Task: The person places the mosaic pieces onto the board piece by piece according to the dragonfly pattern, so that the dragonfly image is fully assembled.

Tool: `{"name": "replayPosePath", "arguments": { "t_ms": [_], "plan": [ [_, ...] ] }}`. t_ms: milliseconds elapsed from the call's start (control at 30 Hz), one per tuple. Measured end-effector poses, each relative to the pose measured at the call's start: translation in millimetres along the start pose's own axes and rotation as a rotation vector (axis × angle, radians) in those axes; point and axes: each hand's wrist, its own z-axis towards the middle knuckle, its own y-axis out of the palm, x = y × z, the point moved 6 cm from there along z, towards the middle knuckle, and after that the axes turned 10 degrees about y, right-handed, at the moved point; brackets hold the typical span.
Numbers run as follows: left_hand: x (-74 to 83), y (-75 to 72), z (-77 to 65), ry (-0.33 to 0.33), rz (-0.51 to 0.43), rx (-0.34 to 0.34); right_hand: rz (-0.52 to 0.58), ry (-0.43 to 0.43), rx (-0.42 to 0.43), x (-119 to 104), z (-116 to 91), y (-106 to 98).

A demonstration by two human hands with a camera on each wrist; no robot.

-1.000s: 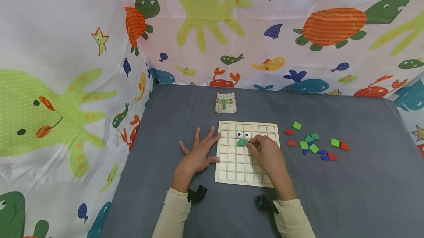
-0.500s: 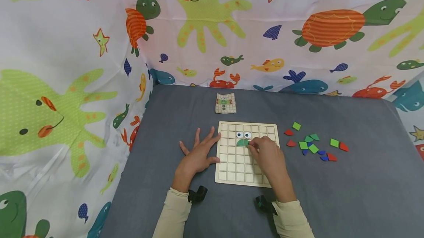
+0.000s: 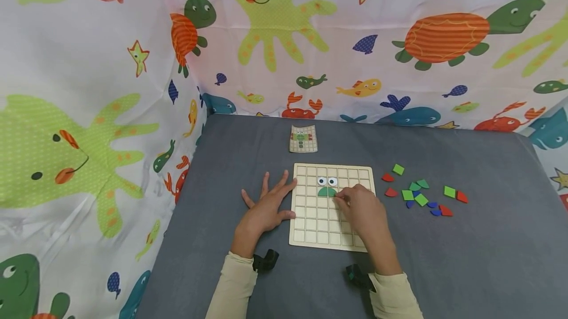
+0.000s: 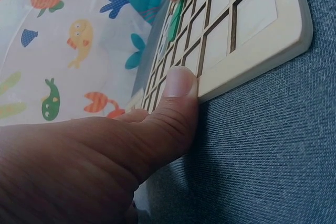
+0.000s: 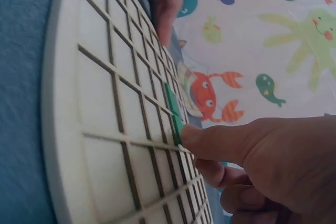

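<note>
A pale wooden grid board lies flat on the grey cloth. Two round eye pieces sit in its upper cells. Just below them, green quarter-circle pieces lie side by side and form a half disc. My right hand pinches the right-hand green piece at its outer edge, with thumb and fingertips meeting there; the fingertips are partly hidden. Along the board's left edge rests my left hand, its fingers spread and the thumb touching the rim in the left wrist view.
Loose red, blue, light green and dark green pieces are scattered right of the board. Behind the board lies a small pattern card printed with a grid figure. A sea-animal curtain borders the table at the back and left.
</note>
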Motion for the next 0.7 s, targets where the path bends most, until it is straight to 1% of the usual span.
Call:
{"name": "replayPosePath", "arguments": {
  "t_ms": [133,333,533,700],
  "plan": [
    [1.7,-0.2,-0.6,0.0,-0.007,0.0,0.026,0.008,0.01,8.7,-0.1,-9.3],
    [0.6,-0.1,-0.8,-0.002,-0.004,0.006,0.062,0.041,0.057,29.4,3.7,-25.3],
    [1.6,-0.2,-1.0,-0.008,-0.002,0.001,0.044,0.086,0.103,50.7,5.9,-38.3],
    [1.5,-0.1,0.3,-0.009,0.003,0.004,0.045,0.109,0.118,65.5,7.7,-48.5]
  ]
}}
